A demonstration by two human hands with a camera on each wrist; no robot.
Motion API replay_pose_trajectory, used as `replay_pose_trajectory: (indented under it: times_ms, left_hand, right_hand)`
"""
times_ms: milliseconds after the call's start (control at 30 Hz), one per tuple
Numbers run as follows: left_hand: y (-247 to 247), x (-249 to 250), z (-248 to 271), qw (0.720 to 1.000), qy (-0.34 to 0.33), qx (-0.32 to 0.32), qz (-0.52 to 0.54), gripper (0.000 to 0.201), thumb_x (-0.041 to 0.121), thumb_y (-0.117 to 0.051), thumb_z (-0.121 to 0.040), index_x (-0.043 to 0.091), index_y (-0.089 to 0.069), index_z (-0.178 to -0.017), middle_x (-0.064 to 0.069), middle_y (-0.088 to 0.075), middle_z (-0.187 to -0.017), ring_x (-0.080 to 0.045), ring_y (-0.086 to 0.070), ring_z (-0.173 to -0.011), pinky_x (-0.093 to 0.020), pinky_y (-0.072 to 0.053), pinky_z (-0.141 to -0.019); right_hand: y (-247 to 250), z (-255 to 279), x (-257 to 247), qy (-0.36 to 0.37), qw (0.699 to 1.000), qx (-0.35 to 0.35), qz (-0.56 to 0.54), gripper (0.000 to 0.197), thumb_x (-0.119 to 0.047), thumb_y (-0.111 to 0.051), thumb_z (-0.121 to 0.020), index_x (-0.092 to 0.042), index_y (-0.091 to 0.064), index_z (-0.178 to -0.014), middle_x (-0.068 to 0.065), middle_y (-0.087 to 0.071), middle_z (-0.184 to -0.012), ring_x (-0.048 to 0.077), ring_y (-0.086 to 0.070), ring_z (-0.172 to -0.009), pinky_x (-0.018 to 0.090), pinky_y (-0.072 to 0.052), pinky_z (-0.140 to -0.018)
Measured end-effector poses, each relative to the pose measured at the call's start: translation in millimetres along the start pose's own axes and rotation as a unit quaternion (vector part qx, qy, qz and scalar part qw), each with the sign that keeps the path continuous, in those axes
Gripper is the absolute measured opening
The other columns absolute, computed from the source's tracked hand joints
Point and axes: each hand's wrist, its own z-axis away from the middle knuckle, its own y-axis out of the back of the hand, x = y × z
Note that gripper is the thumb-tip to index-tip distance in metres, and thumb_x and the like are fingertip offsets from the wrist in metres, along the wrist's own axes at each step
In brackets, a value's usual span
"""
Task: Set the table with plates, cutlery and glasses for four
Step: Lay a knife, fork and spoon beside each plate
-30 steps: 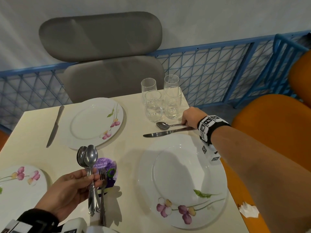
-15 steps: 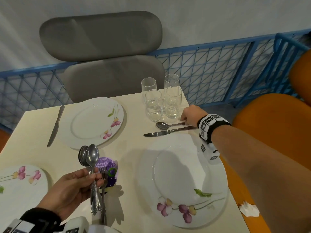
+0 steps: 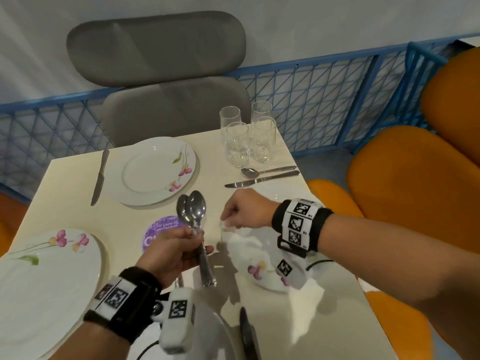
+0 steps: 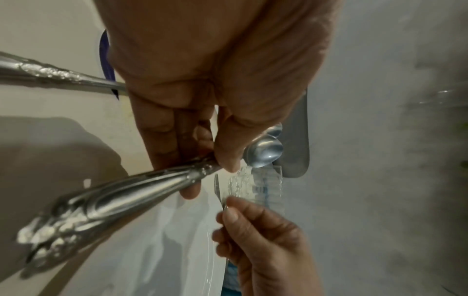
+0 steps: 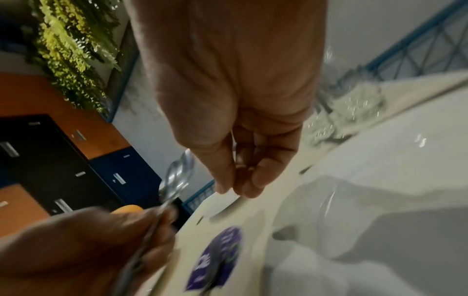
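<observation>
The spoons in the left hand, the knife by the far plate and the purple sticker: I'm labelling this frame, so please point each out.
spoons (image 3: 195, 208): head view, on the front spoon's bowl.
knife (image 3: 98, 179): head view, mid-blade, left of the far plate.
purple sticker (image 3: 162, 227): head view, on its upper visible part.

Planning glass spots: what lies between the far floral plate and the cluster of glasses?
Head view: only bare cream table between far floral plate and clear glasses.
</observation>
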Motion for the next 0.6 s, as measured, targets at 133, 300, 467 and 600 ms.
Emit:
replay_pose_trajectory:
  times_ms: [133,300,467,600]
  left_hand:
    - [-8,-5,13,1.0,0.003,-0.019,-0.024,0.002,0.0,-0.06,-0.088,0.001,-0.061,-0.09,-0.015,-0.067,-0.085,-0.027,-0.069,-0.088,-0.038,-0.057,-0.073]
    - [-6,-17,33,0.999,0.006,-0.048,0.008,0.024,0.001,-0.06,-0.088,-0.003,-0.056,-0.112,-0.025,-0.067,-0.111,-0.037,-0.068,-0.097,-0.045,-0.056,-0.086]
    - [-3,-26,55,0.997,0.015,-0.071,-0.004,0.01,-0.001,-0.057,-0.091,-0.005,-0.061,-0.098,-0.021,-0.071,-0.093,-0.031,-0.073,-0.075,-0.036,-0.061,-0.069]
    - [4,-36,66,0.997,0.011,-0.064,-0.052,0.012,0.002,-0.06,-0.09,-0.002,-0.064,-0.101,-0.017,-0.067,-0.088,-0.03,-0.068,-0.084,-0.038,-0.06,-0.074]
  right_hand:
    - [-40,32,-30,-0.073,0.982,0.022,-0.175,0.012,-0.003,-0.069,-0.084,0.003,-0.072,-0.093,0.01,-0.067,-0.069,0.015,-0.06,-0.057,0.032,-0.057,-0.067]
    - [-67,68,-52,-0.152,0.938,0.082,-0.301,0.015,0.003,-0.072,-0.08,0.006,-0.07,-0.095,0.007,-0.063,-0.06,0.008,-0.057,-0.044,0.015,-0.041,-0.038]
    - [-97,87,-62,-0.181,0.912,0.13,-0.345,0.007,0.007,-0.072,-0.077,0.006,-0.069,-0.083,0.011,-0.063,-0.059,0.011,-0.055,-0.042,0.02,-0.044,-0.042]
    - [-107,109,-61,-0.205,0.899,0.133,-0.364,0.01,0.007,-0.07,-0.08,0.0,-0.064,-0.078,0.009,-0.061,-0.06,0.016,-0.055,-0.049,0.027,-0.05,-0.051]
